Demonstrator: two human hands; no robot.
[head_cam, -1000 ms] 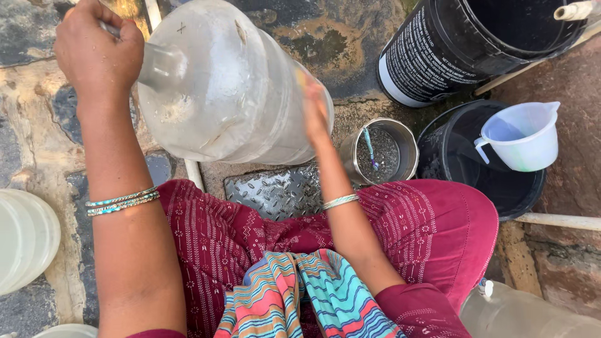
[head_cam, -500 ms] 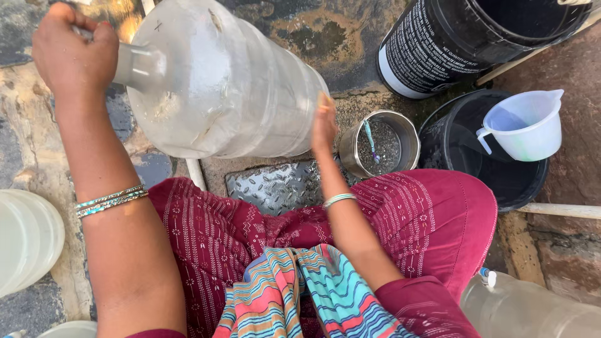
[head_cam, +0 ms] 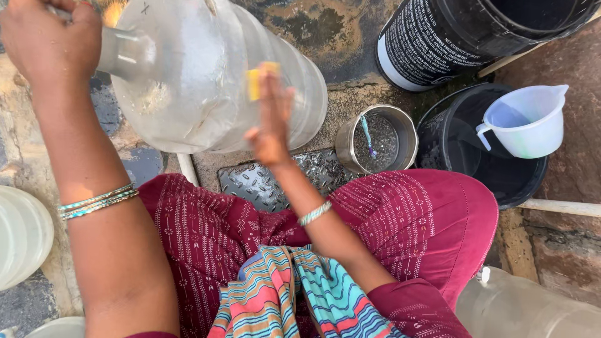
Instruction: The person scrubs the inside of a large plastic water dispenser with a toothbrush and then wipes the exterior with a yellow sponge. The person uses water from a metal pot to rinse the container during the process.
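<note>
A large clear plastic water jug (head_cam: 206, 69) lies tilted on its side above my lap. My left hand (head_cam: 53, 47) grips its neck at the upper left. My right hand (head_cam: 270, 122) presses a small yellow sponge (head_cam: 255, 81) flat against the jug's ribbed side. I sit on the ground in a maroon patterned garment (head_cam: 400, 225) with a striped cloth (head_cam: 294, 294) over it.
A steel cup (head_cam: 400, 128) with a small brush inside stands to the right. Beyond it are a black bucket (head_cam: 494, 175) with a white plastic jug (head_cam: 529, 122) on it and a bigger black bucket (head_cam: 451, 37). Other clear jugs lie at the left edge (head_cam: 22, 235) and bottom right (head_cam: 532, 307).
My right hand slid from the jug's right end toward its middle, the yellow sponge now showing. The jug and my left hand shifted left and up.
</note>
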